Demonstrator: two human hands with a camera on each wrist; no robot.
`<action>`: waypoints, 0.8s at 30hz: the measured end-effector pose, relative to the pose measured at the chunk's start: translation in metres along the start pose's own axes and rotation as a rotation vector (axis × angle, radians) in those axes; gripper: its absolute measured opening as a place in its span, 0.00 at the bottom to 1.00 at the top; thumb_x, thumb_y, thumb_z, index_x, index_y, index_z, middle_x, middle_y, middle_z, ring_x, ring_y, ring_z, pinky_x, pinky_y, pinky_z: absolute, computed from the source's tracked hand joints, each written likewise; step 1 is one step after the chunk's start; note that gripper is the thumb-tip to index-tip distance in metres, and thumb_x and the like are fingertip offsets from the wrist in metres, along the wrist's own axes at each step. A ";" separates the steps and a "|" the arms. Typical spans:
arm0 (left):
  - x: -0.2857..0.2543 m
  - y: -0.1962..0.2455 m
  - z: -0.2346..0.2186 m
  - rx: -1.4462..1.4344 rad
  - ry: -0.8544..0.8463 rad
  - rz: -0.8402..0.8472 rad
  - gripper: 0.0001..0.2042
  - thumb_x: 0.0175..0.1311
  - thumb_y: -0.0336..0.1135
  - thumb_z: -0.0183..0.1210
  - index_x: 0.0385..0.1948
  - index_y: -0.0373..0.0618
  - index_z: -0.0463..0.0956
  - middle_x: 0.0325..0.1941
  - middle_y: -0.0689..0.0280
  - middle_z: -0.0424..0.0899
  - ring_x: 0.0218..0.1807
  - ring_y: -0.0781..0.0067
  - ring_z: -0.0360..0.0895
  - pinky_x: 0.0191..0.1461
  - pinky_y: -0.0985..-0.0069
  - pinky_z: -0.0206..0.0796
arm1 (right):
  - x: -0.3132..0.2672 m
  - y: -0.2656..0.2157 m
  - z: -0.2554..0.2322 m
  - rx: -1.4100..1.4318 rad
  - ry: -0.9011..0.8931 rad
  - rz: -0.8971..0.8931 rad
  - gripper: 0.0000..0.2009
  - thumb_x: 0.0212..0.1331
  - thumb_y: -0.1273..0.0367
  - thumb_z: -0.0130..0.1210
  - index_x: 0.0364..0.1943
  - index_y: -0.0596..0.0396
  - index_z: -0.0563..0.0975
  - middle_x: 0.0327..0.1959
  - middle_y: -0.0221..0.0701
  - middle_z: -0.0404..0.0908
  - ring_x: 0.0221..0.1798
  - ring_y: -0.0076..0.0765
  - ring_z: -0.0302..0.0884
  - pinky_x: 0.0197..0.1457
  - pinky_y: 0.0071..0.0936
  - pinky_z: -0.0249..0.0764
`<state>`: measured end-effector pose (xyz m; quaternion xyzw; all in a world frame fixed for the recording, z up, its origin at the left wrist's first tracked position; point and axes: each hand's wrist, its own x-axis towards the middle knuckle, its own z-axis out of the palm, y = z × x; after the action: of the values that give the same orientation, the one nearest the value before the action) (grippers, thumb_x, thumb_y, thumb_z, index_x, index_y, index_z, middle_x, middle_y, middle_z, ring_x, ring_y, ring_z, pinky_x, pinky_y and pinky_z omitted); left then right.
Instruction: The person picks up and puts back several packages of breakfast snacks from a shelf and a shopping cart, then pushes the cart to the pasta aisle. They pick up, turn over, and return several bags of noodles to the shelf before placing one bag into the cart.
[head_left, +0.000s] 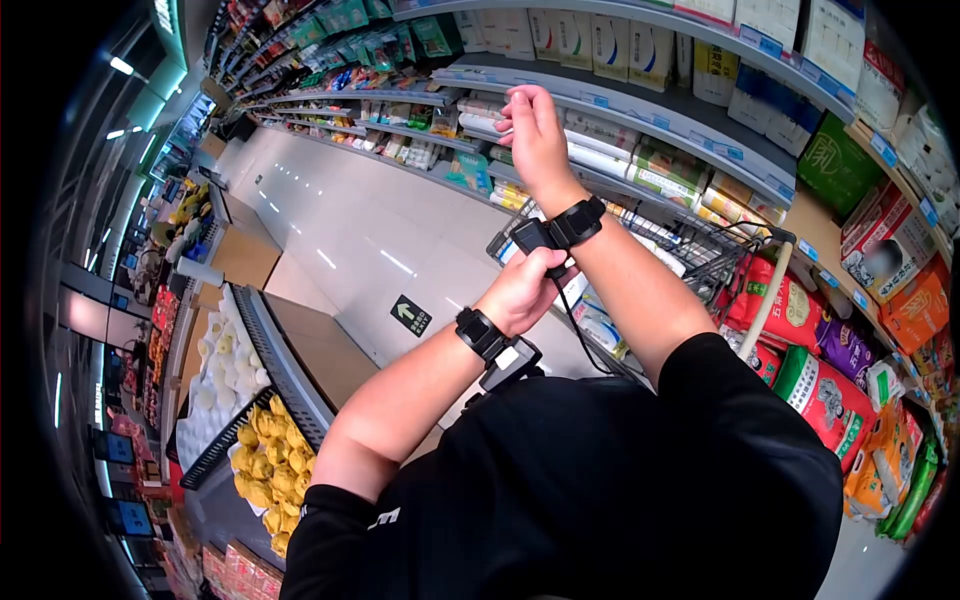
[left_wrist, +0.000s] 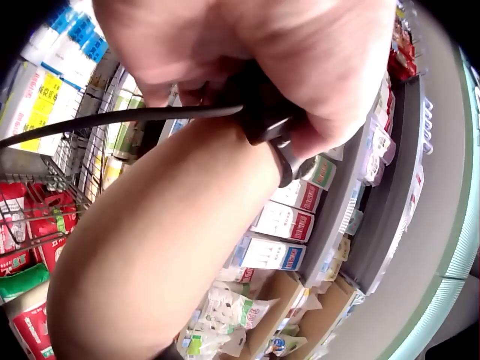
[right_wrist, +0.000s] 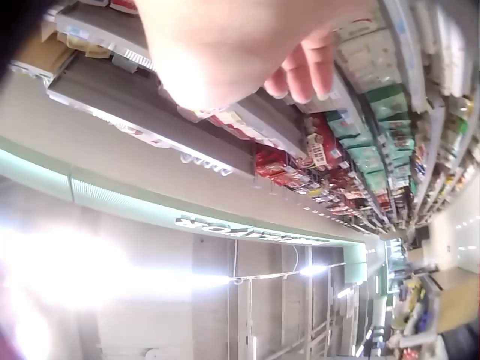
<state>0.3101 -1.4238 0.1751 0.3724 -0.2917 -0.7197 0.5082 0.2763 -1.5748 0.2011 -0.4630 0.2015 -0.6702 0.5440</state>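
In the head view, from the left, yellow fruit (head_left: 272, 462) lie well apart from the hands. Nearer the middle, the left hand (head_left: 515, 293) has its grip pinching the black box (head_left: 531, 236), which sits beside the strap (head_left: 578, 222) on the right wrist. The right hand (head_left: 540, 150) is empty, its fingers loosely bent. I think the cable (left_wrist: 127, 116) could catch on the cart (head_left: 766, 300) if the arm swings, and pull the box crooked; a hard thumb push may also turn the strap. The left wrist view shows the cable crossing before the forearm; the right wrist view alone shows raised letters (right_wrist: 247, 230) overhead, but no box.
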 end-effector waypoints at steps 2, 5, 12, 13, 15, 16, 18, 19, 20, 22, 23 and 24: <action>0.027 0.005 -0.007 0.001 0.000 -0.014 0.13 0.62 0.30 0.52 0.49 0.46 0.72 0.50 0.71 0.77 0.54 0.76 0.71 0.61 0.73 0.61 | 0.023 0.021 -0.011 0.119 0.058 0.145 0.15 0.69 0.59 0.44 0.45 0.56 0.70 0.34 0.32 0.72 0.32 0.27 0.73 0.35 0.26 0.73; 0.059 0.007 -0.004 -0.004 0.050 -0.049 0.10 0.63 0.28 0.51 0.45 0.45 0.72 0.44 0.71 0.76 0.48 0.77 0.71 0.57 0.74 0.62 | 0.043 0.037 -0.034 0.261 0.158 0.341 0.15 0.70 0.59 0.42 0.47 0.56 0.70 0.35 0.30 0.72 0.33 0.28 0.72 0.35 0.26 0.72; 0.114 0.003 -0.011 0.071 0.004 -0.228 0.13 0.65 0.30 0.48 0.49 0.37 0.69 0.50 0.61 0.77 0.51 0.70 0.75 0.60 0.71 0.67 | 0.059 0.058 -0.100 0.151 0.346 0.374 0.14 0.68 0.60 0.45 0.44 0.56 0.70 0.34 0.31 0.72 0.33 0.27 0.73 0.35 0.24 0.72; 0.122 0.002 -0.015 0.022 -0.027 -0.265 0.13 0.65 0.30 0.47 0.48 0.33 0.68 0.49 0.59 0.77 0.51 0.68 0.76 0.62 0.68 0.66 | 0.061 0.060 -0.109 -0.013 0.370 0.282 0.13 0.68 0.60 0.46 0.44 0.56 0.70 0.34 0.31 0.73 0.32 0.27 0.73 0.34 0.24 0.72; 0.136 -0.002 -0.019 0.001 -0.108 -0.297 0.13 0.65 0.30 0.47 0.47 0.29 0.68 0.48 0.58 0.77 0.50 0.68 0.76 0.63 0.67 0.66 | 0.063 0.060 -0.125 -0.134 0.426 0.218 0.12 0.67 0.62 0.46 0.44 0.57 0.70 0.34 0.32 0.73 0.31 0.26 0.73 0.34 0.22 0.72; 0.141 -0.004 -0.020 -0.001 -0.137 -0.317 0.13 0.65 0.30 0.47 0.47 0.29 0.68 0.48 0.58 0.77 0.50 0.68 0.76 0.63 0.67 0.66 | 0.062 0.056 -0.131 -0.224 0.429 0.183 0.12 0.68 0.63 0.45 0.44 0.57 0.70 0.34 0.32 0.73 0.31 0.26 0.73 0.34 0.22 0.72; 0.147 -0.006 -0.022 0.040 -0.236 -0.327 0.13 0.65 0.29 0.48 0.48 0.32 0.69 0.48 0.60 0.77 0.49 0.69 0.76 0.61 0.69 0.67 | 0.061 0.048 -0.136 -0.232 0.475 0.162 0.13 0.69 0.61 0.44 0.44 0.58 0.70 0.34 0.32 0.73 0.31 0.27 0.73 0.35 0.24 0.72; 0.148 -0.001 -0.021 0.094 -0.321 -0.346 0.14 0.65 0.34 0.53 0.49 0.36 0.70 0.48 0.63 0.77 0.49 0.70 0.75 0.61 0.70 0.65 | 0.062 0.040 -0.136 -0.252 0.504 0.140 0.13 0.69 0.61 0.44 0.44 0.58 0.70 0.34 0.32 0.73 0.31 0.27 0.73 0.35 0.24 0.72; 0.149 -0.001 -0.026 0.059 -0.416 -0.360 0.17 0.64 0.38 0.56 0.50 0.39 0.70 0.48 0.64 0.77 0.49 0.70 0.74 0.61 0.70 0.63 | 0.062 0.033 -0.135 -0.007 0.562 0.169 0.14 0.69 0.60 0.43 0.44 0.58 0.70 0.33 0.32 0.73 0.32 0.29 0.73 0.36 0.26 0.71; 0.153 0.011 -0.027 0.001 -0.649 -0.326 0.28 0.64 0.57 0.53 0.53 0.42 0.70 0.51 0.65 0.77 0.53 0.69 0.72 0.65 0.66 0.57 | 0.063 0.018 -0.128 0.257 0.598 0.163 0.16 0.69 0.58 0.42 0.45 0.57 0.70 0.32 0.32 0.73 0.33 0.32 0.72 0.39 0.30 0.70; 0.149 0.026 -0.028 -0.092 -0.647 -0.442 0.34 0.66 0.64 0.39 0.57 0.40 0.68 0.57 0.61 0.75 0.60 0.65 0.69 0.68 0.64 0.54 | 0.063 0.013 -0.122 0.318 0.557 0.137 0.17 0.69 0.56 0.41 0.45 0.56 0.70 0.33 0.32 0.74 0.33 0.32 0.72 0.39 0.30 0.70; 0.153 0.038 -0.031 -0.141 -0.644 -0.530 0.35 0.67 0.64 0.34 0.57 0.39 0.67 0.58 0.59 0.74 0.62 0.63 0.68 0.69 0.62 0.53 | 0.063 0.005 -0.110 0.361 0.526 0.125 0.18 0.69 0.55 0.41 0.45 0.56 0.70 0.33 0.32 0.74 0.34 0.33 0.72 0.40 0.30 0.69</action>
<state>0.3238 -1.5820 0.1523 0.1548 -0.2797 -0.9233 0.2129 0.1881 -1.6600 0.1683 -0.1565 0.2411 -0.7569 0.5868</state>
